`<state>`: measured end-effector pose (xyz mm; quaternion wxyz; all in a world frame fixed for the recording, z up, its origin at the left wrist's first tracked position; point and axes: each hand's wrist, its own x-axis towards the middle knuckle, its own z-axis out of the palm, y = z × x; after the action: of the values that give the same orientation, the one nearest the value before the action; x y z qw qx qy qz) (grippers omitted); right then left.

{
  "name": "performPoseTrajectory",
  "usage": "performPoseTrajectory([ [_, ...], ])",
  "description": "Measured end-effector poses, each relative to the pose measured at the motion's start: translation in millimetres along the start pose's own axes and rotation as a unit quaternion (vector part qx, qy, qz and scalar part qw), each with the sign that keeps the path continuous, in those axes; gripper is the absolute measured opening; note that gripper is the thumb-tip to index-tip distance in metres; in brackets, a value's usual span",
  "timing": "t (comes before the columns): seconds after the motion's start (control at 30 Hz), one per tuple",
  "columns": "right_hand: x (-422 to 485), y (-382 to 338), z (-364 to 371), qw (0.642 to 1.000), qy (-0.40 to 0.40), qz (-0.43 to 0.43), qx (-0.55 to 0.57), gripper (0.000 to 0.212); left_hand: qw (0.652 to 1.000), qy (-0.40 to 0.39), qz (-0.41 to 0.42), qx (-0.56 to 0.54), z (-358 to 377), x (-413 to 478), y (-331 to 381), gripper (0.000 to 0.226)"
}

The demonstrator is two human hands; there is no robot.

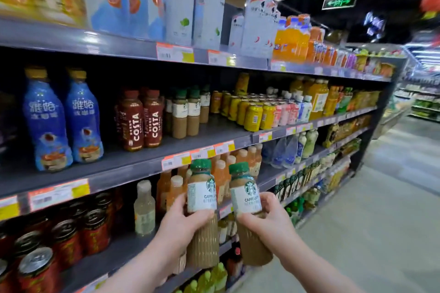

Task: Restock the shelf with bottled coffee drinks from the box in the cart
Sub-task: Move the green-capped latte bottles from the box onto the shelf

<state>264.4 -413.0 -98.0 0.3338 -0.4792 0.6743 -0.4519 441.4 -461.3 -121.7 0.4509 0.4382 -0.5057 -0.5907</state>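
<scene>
Coffee bottles [202, 197] upright before the shelf [133, 158], left hand [181, 223] and right hand [267, 221] each curled round one's middle; full, rigid, probably hefty, label slick, so the ribbed lower body likely grips best.

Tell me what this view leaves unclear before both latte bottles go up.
The cart and box: outside the head view's frame.
Price tags: print too small and blurred.
Depth behind shelved latte bottles: hidden by the front row.
Lower labels of the left bottle and right bottle: covered by the left hand and right hand.
</scene>
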Motion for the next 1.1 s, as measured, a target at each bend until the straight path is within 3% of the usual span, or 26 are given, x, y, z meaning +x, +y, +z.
performPoseTrajectory([
  [0.37, 136.0, -40.3, 25.0, 0.998, 0.026, -0.058, 0.007, 0.041, 0.998, -0.015, 0.041, -0.039, -18.1, 112.5, 41.9, 0.034],
  [0.5, 176.6, -56.6, 34.6, 0.995, 0.02, -0.09, 0.029, 0.04, 0.998, 0.014, 0.052, -0.033, -28.1, 132.8, 54.4, 0.051],
  [0.63, 220.7, -74.5, 42.2, 0.99, 0.007, -0.133, 0.041, 0.048, 0.995, 0.046, 0.079, -0.033, -34.9, 152.3, 67.3, 0.036],
  [1.1, 342.4, -83.4, 73.7, 0.967, -0.091, -0.236, 0.037, 0.061, 0.972, 0.166, 0.156, 0.062, -21.7, 218.9, 100.4, 0.053],
])
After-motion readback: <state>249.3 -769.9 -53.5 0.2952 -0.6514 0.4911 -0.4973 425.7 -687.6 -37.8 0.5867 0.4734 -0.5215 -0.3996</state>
